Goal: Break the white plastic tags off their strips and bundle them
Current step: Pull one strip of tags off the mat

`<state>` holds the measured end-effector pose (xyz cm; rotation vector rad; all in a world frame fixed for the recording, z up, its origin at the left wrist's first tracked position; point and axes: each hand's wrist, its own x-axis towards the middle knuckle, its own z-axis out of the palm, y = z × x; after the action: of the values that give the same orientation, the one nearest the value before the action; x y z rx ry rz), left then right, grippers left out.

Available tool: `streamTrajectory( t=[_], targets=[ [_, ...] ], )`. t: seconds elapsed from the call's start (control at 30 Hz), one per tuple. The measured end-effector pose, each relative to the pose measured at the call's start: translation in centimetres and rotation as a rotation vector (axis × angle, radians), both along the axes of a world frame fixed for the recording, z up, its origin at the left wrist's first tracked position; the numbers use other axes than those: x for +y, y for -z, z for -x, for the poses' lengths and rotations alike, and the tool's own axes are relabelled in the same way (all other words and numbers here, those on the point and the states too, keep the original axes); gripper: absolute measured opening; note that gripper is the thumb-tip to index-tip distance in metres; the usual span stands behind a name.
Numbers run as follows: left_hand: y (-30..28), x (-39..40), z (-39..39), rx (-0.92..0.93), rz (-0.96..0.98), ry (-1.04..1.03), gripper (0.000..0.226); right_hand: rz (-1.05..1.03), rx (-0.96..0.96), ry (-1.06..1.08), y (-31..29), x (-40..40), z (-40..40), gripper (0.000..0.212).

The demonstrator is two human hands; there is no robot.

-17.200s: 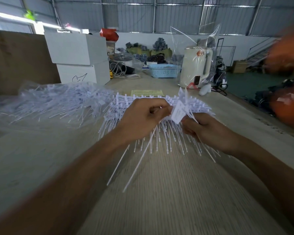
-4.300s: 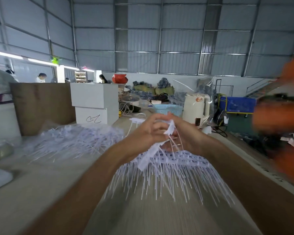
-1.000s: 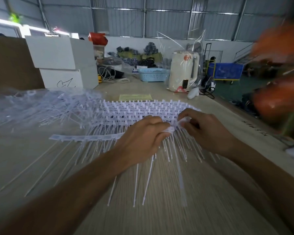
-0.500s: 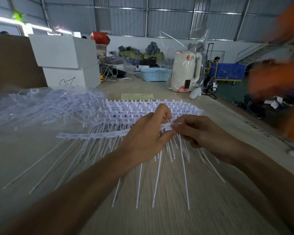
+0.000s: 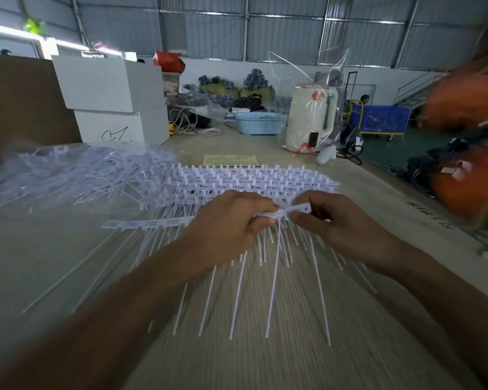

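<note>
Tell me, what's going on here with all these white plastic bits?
A person is working at a table. Both hands pinch one white strip: the left hand holds it where the thin tags hang, and the right hand pinches its end. More strips lie behind, with a loose pile to the left.

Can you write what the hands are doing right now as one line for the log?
left hand: grips tag strip | right hand: pinches strip end | stage: breaking tags off | loose tags: piled left on table
</note>
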<state>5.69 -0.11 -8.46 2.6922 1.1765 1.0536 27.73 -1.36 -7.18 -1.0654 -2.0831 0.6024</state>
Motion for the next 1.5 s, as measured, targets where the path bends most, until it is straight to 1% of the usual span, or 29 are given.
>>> streamTrajectory(
  t=[0.17, 0.23, 0.27, 0.3, 0.4, 0.47, 0.53, 0.57, 0.63, 0.67, 0.7, 0.73, 0.8, 0.9, 0.97, 1.03, 1.13, 1.17, 1.2, 1.27, 1.33, 1.43, 1.5],
  targets=[
    [-0.1, 0.0, -0.3, -0.006, 0.008, 0.044, 0.018, -0.313, -0.184, 0.016, -0.3, -0.1, -0.1, 0.007],
    [-0.1, 0.0, -0.4, -0.018, 0.019, 0.058, 0.023, -0.428, -0.293, 0.012, -0.2, -0.2, 0.0, 0.006],
    [-0.1, 0.1, -0.3, -0.020, 0.022, 0.066, 0.027, -0.457, -0.335, 0.010, -0.1, -0.2, 0.1, 0.006],
    [-0.1, 0.0, -0.2, -0.024, 0.022, 0.073, 0.026, -0.463, -0.351, 0.011, 0.0, -0.2, 0.2, 0.006],
    [-0.2, -0.2, 0.0, -0.080, 0.008, 0.078, 0.014, -0.380, -0.276, 0.019, 0.1, -0.2, -0.1, 0.005],
    [-0.3, -0.3, -0.3, -0.087, 0.006, 0.068, 0.016, -0.294, -0.228, 0.018, 0.1, -0.1, -0.2, 0.008],
    [-0.3, -0.4, -0.3, -0.077, 0.005, 0.070, 0.018, -0.216, -0.202, 0.028, 0.4, 0.3, -0.5, 0.006],
    [-0.3, -0.4, -0.2, -0.067, 0.019, 0.081, 0.019, -0.223, -0.209, 0.066, 0.4, 0.7, -0.9, 0.004],
    [-0.2, -0.5, 0.1, -0.027, 0.053, 0.113, 0.020, -0.308, -0.225, 0.237, -0.1, 1.8, -2.5, 0.003],
    [0.0, -0.5, 0.2, -0.007, 0.062, 0.121, 0.020, -0.341, -0.193, 0.309, -0.5, 2.3, -3.4, 0.007],
    [0.0, -0.6, 0.1, 0.003, 0.067, 0.117, 0.020, -0.348, -0.143, 0.335, -0.7, 2.6, -4.1, 0.014],
    [0.0, -0.5, 0.0, -0.009, 0.073, 0.101, 0.019, -0.317, -0.092, 0.328, -0.6, 2.8, -4.6, 0.017],
    [-0.1, -0.5, -0.3, -0.079, 0.082, 0.061, 0.020, -0.195, -0.049, 0.241, -0.1, 2.8, -4.5, 0.011],
    [0.0, -0.5, -0.6, -0.177, 0.107, 0.031, 0.018, -0.101, -0.109, 0.077, 0.9, 2.1, -2.4, 0.031],
    [0.1, -0.7, -0.7, -0.236, 0.134, 0.023, 0.014, -0.091, -0.086, 0.046, 0.6, 1.6, -0.9, 0.032],
    [0.0, -0.8, -0.8, -0.265, 0.141, 0.004, 0.019, -0.028, -0.003, 0.036, 0.4, 1.1, -0.1, 0.027],
    [0.0, -0.9, -1.2, -0.271, 0.144, 0.021, 0.026, 0.213, 0.132, 0.009, 0.2, 0.1, 0.8, 0.028],
    [0.1, -0.9, -1.3, -0.261, 0.138, 0.023, 0.027, 0.246, 0.157, -0.013, 0.1, -0.3, 1.1, 0.030],
    [0.1, -1.0, -1.4, -0.248, 0.127, 0.023, 0.028, 0.226, 0.161, -0.029, 0.0, -0.6, 1.3, 0.029],
    [0.0, -1.1, -1.5, -0.239, 0.137, 0.056, 0.031, 0.102, 0.121, -0.011, -0.3, -0.9, 1.6, 0.019],
    [-0.3, -1.1, -1.1, -0.202, 0.212, 0.105, 0.036, 0.022, 0.090, 0.051, -0.5, -0.7, 1.3, 0.013],
    [-0.6, -0.6, 0.2, -0.134, 0.306, 0.121, 0.035, 0.035, 0.119, 0.105, -0.5, -0.3, 0.3, 0.014],
    [-0.7, -0.5, 0.9, -0.113, 0.341, 0.134, 0.037, 0.062, 0.051, 0.102, -0.2, -0.1, 0.2, 0.018]
  ],
)
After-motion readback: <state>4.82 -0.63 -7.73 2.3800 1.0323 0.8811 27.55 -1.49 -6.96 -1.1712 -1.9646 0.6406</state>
